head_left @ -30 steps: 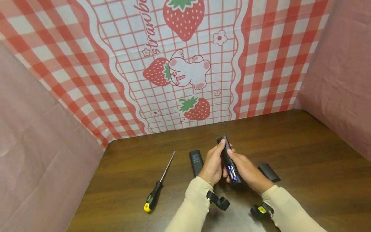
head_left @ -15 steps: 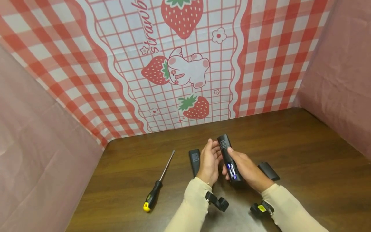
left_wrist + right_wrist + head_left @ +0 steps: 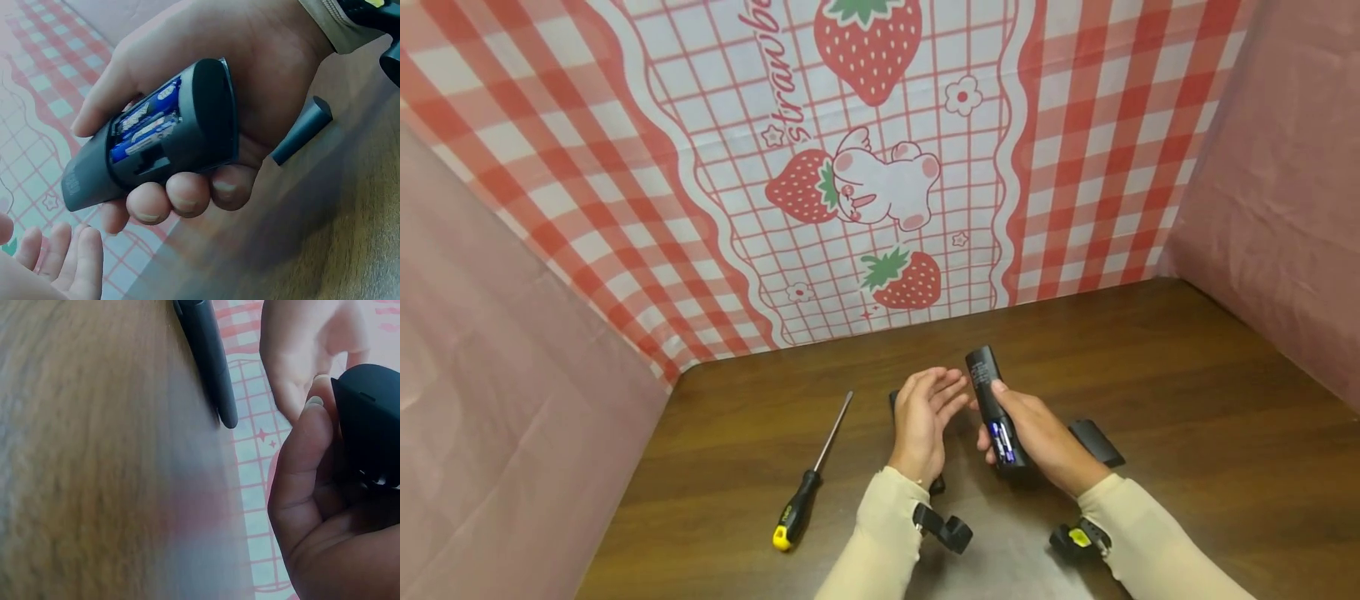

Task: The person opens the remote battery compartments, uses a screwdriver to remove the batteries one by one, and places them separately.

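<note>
Two blue-wrapped batteries show in the open back of the black remote that we find just right of centre in the head view, low in the frame. The right hand grips that remote, fingers curled round its body and the thumb laid along its upper side; in the left wrist view the same remote fills the middle of the frame, its battery bay facing us, with the fingertips wrapped under its lower edge. The left hand sits just left of the remote, apart from it, palm turned toward it and fingers straight and relaxed, holding nothing. We see part of a second black remote lying flat on the wooden table, mostly hidden behind the left hand; in the right wrist view it appears as a dark bar near the top centre. A separate black cover piece lies on the table to the right of the right hand, close beside it. Toward the lower left of the head view a screwdriver with a black and yellow handle lies on the table, its shaft pointing up and to the right. A red checked strawberry cloth fills the upper half of the frame.
</note>
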`<state>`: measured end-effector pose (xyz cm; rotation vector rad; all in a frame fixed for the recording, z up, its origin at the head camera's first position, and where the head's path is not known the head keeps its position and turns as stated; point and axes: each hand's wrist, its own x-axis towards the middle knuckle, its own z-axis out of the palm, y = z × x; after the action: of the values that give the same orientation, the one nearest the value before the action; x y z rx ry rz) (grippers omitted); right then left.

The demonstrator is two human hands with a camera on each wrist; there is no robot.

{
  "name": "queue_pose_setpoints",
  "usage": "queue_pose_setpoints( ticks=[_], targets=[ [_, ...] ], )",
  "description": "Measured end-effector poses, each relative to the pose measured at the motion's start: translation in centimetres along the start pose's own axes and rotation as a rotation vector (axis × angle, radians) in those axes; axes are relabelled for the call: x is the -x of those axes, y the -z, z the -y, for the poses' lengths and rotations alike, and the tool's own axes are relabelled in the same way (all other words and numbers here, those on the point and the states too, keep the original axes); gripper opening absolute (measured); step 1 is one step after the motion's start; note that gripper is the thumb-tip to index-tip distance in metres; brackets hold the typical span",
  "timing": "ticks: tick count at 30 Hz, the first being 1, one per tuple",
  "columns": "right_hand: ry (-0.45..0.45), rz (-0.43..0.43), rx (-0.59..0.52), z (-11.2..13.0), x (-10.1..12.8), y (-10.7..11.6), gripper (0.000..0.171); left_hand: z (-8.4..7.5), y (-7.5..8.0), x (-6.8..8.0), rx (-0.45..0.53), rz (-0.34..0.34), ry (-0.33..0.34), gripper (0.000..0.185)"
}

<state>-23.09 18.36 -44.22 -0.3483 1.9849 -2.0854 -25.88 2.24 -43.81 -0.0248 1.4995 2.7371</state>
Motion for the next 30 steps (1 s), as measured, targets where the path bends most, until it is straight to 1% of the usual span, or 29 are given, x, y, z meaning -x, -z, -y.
queue_pose_setpoints(
  ticks=[2, 5, 9, 13, 17, 21, 25, 30],
  targets=[
    [-0.007, -0.004, 0.003, 0.0, 0.0, 0.0, 0.074, -0.1, 0.3, 0.1, 0.009, 0.014, -0.021, 0.018],
    [-0.017, -0.014, 0.003, 0.1, 0.0, 0.0, 0.075, -0.3, 0.7, 0.1, 0.006, 0.029, -0.027, 0.017],
    [-0.025, -0.005, 0.009, 0.0, -0.1, -0.1, 0.076, -0.5, 1.2, 0.1, -0.009, 0.027, 0.004, 0.013],
    [-0.025, -0.004, 0.013, -0.1, -0.1, 0.0, 0.075, -0.8, 1.5, 0.1, -0.026, 0.048, 0.035, 0.013],
    [-0.029, -0.014, 0.023, -0.3, 0.0, 0.0, 0.075, -1.2, 1.8, 0.3, -0.039, 0.067, 0.052, 0.013],
    [-0.032, -0.016, 0.044, -0.4, 0.0, -0.1, 0.076, -2.1, 2.3, 0.5, -0.035, 0.085, 0.060, 0.015],
    [-0.032, -0.028, 0.063, -0.4, -0.1, -0.2, 0.074, -3.1, 2.9, 0.4, -0.033, 0.100, 0.057, 0.016],
    [-0.041, -0.033, 0.067, -0.4, -0.2, -0.5, 0.073, -4.0, 3.8, 0.4, -0.051, 0.087, 0.040, 0.017]
  ],
)
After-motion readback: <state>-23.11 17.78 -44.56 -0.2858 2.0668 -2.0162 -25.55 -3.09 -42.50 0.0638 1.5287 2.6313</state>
